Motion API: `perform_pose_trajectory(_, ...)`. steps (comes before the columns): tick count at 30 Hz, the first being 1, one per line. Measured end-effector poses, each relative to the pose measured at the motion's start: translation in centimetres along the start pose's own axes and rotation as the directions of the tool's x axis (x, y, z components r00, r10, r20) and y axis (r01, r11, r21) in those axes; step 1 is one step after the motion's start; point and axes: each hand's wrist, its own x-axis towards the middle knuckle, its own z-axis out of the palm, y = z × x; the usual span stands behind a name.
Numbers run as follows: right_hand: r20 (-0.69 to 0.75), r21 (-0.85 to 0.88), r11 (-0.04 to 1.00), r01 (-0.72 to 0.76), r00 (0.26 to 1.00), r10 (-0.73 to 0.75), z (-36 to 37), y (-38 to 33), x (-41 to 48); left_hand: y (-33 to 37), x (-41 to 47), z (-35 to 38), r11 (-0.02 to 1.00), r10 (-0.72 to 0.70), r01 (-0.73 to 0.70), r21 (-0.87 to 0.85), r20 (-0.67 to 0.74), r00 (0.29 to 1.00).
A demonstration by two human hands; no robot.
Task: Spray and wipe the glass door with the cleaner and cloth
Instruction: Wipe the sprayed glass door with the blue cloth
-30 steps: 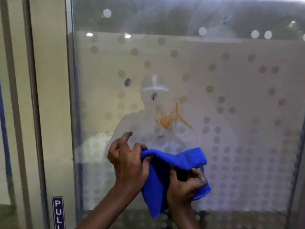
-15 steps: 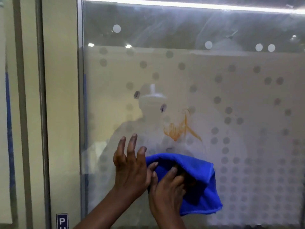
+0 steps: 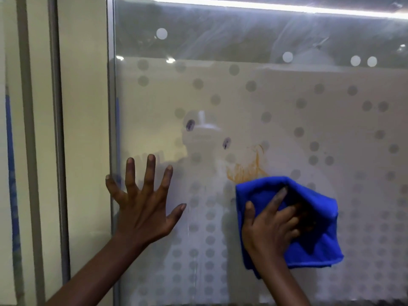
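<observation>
The glass door [image 3: 309, 129] fills most of the head view, frosted with a pattern of grey dots. An orange smear [image 3: 247, 168] marks the glass near the middle, with two small dark marks up and to its left. My right hand [image 3: 271, 221] grips a bunched blue cloth [image 3: 313, 217] and presses it against the glass just below and right of the smear. My left hand [image 3: 143, 204] lies flat on the glass near the door's left edge, fingers spread, holding nothing. No spray cleaner is in view.
The door's metal frame edge [image 3: 111, 151] runs vertically at left. Beyond it stand a cream wall panel [image 3: 84, 129] and a grey vertical post [image 3: 59, 151]. A bright light strip [image 3: 265, 6] reflects along the top of the glass.
My left hand let go of the cloth, moved left and spread flat on the glass. My right hand carried the cloth right and up toward the orange smear.
</observation>
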Motion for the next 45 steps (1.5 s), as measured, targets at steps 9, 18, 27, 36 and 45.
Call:
perform_pose_trajectory(9, -0.083, -0.04, 0.988, 0.15, 0.985, -0.152, -2.8, -7.0, 5.8, -0.1, 0.5, -0.2, 0.999, -0.01, 0.012, -0.032, 0.032, 0.999)
perform_pose_trajectory(18, -0.185, -0.043, 0.885, 0.464, 0.866, -0.464, -3.8, -16.6, 7.3, -2.6, 2.1, -1.4, 0.994, -0.069, 0.077, -0.08, 0.101, 0.993)
perform_pose_trajectory(27, -0.091, -0.134, 0.632, 0.763, 0.626, -0.775, -1.9, -16.3, 2.9, -4.0, 1.8, -0.7, 0.944, 0.019, -0.05, -0.325, -0.098, 0.995)
perform_pose_trajectory(36, 0.079, -0.097, 0.587, 0.803, 0.595, -0.8, 1.1, -8.1, -4.6, -4.7, 1.4, -0.3, 0.943, 0.063, -0.106, -0.315, -0.145, 0.987)
perform_pose_trajectory(45, 0.168, -0.183, 0.805, 0.564, 0.825, -0.54, 0.9, 1.9, -4.2, -4.1, -1.4, -0.1, 0.961, 0.155, -0.163, -0.224, -0.055, 0.986)
